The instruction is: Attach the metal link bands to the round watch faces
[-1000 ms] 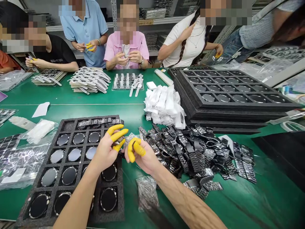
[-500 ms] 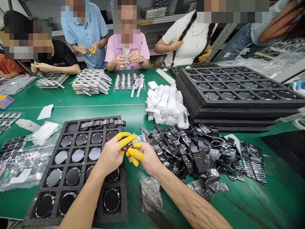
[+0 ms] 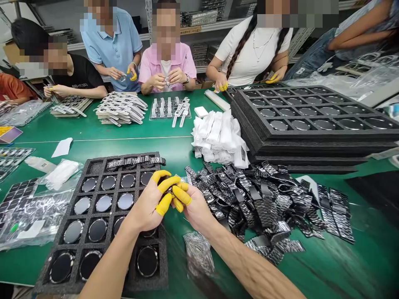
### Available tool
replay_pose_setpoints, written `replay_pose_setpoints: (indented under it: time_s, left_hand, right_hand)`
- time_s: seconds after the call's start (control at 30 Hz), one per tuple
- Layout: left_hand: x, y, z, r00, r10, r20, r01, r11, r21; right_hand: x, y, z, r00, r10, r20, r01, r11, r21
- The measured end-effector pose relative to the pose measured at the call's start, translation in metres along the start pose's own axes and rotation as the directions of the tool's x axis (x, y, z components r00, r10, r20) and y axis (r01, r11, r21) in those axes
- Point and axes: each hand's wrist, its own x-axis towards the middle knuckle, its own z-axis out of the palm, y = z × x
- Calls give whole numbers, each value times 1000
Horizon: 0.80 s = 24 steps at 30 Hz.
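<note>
Yellow finger covers sit on the fingertips of both my hands. My left hand (image 3: 149,204) and my right hand (image 3: 195,204) meet over the right edge of a black foam tray (image 3: 164,257), their fingers closed round a small dark shiny part (image 3: 170,190) that is mostly hidden. Round watch faces (image 3: 97,229) lie in the tray's compartments, and a black link band (image 3: 135,161) rests across its far row. Right of my hands spreads a heap of black link bands (image 3: 249,199). A clear bag of thin metal pins (image 3: 198,253) lies below my right hand.
Stacked foam trays (image 3: 280,145) with watch faces stand at the back right, beside a pile of white wrapped pieces (image 3: 218,137). Plastic bags (image 3: 40,216) lie at the left. Across the green table (image 3: 149,143), several people handle small parts near stacks of white straps (image 3: 121,108).
My fingers have shifted round the dark part and now cover more of it. Across the table, the person in white has lowered both hands to the table and trays. The view has shifted slightly.
</note>
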Motion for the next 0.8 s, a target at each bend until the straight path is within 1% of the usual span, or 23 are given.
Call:
replay_pose_setpoints:
  time_s: [0.17,0.27,0.4,0.5,0.6,0.7,0.73,0.77,0.8]
  left_hand:
    - [3,2,5,999,24,-30,-26,999,-38]
    - [2,2,6,1000,-1,-30,-2,996,-84]
    - [0,2,8,999,-48,-26,46,996,-76]
    - [0,4,9,998,-64,-30,60,992,-113]
    - [0,5,11,995,-67,-69,57,988,-141]
    - [1,4,12,990,-89,-113,70,984,-163]
    - [1,4,12,987,-106,-116,82,977,-195]
    - [2,4,12,984,-136,-114,102,959,-263]
    - [3,3,12,979,-178,-101,130,921,-366]
  right_hand:
    - [-2,-5,4,1000,16,-2,-16,1000,-15]
    - [-2,-5,4,1000,8,-5,-8,1000,-26]
    - [-3,-6,3,999,11,-44,-11,1000,-19]
    - [-2,-7,2,1000,20,-15,-19,1000,9]
    - [-1,-8,2,1000,21,22,-22,999,35]
    - [0,-8,1,1000,18,18,-19,999,30]
    - [0,-8,1,1000,16,22,-16,1000,21]
    - [0,-8,0,999,15,32,-15,1000,8]
    - [0,-8,-1,999,19,49,-18,1000,-12]
